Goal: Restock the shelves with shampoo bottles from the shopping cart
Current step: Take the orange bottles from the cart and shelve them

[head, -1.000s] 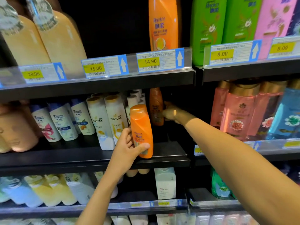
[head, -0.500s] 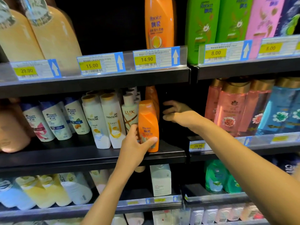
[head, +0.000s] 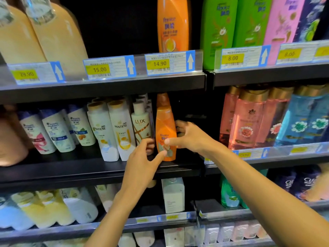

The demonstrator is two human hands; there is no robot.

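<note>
An orange shampoo bottle (head: 165, 129) stands upright on the black middle shelf (head: 71, 166), just right of a white LUX bottle (head: 141, 125). A second orange bottle (head: 162, 100) stands behind it. My left hand (head: 142, 159) holds the front bottle low down, thumb on its lower front and fingers at its left side. My right hand (head: 188, 138) grips it from the right, thumb on the label and fingers curled round the right side.
White Pantene bottles (head: 121, 132) and Head & Shoulders bottles (head: 58, 132) fill the shelf to the left. Dark free space lies right of the orange bottle, before the pink bottles (head: 249, 122) of the neighbouring bay. The upper shelf edge carries price tags (head: 160, 64). The shopping cart is out of view.
The orange bottle has gone from the shelf's front edge back into the row beside the LUX bottle. My right hand came forward from the back of the shelf and took hold of it.
</note>
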